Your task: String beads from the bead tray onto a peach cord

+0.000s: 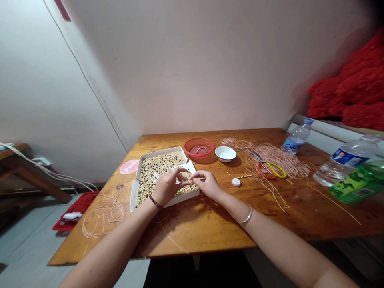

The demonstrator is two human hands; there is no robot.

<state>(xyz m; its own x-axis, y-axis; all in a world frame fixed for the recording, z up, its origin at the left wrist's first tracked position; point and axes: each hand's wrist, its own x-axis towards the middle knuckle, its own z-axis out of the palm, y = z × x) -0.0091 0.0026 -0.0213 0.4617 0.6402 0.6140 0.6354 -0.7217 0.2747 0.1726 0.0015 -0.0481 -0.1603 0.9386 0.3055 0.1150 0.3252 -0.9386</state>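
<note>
A shallow white cardboard box (165, 201) holds a layer of tan, black and a few green beads. Over its right front part, my left hand (168, 185) is curled, thumb and fingertips close together; whatever they hold is too small to make out. Its fingertips almost meet those of my right hand (207, 185), which pinches at the box's right edge. A short row of beads (202, 178) shows at my right fingers, looking like part of a beaded string. A beaded bracelet (155, 201) circles my left wrist, a silver bangle (247, 214) my right.
Behind the box stand a red basket (186, 151) holding a beaded string and a white bowl (225, 154). To the right lie a round white lid (236, 182), scissors (268, 167), pink cords (277, 158) and bottles (295, 138). Loose cords (105, 210) lie left.
</note>
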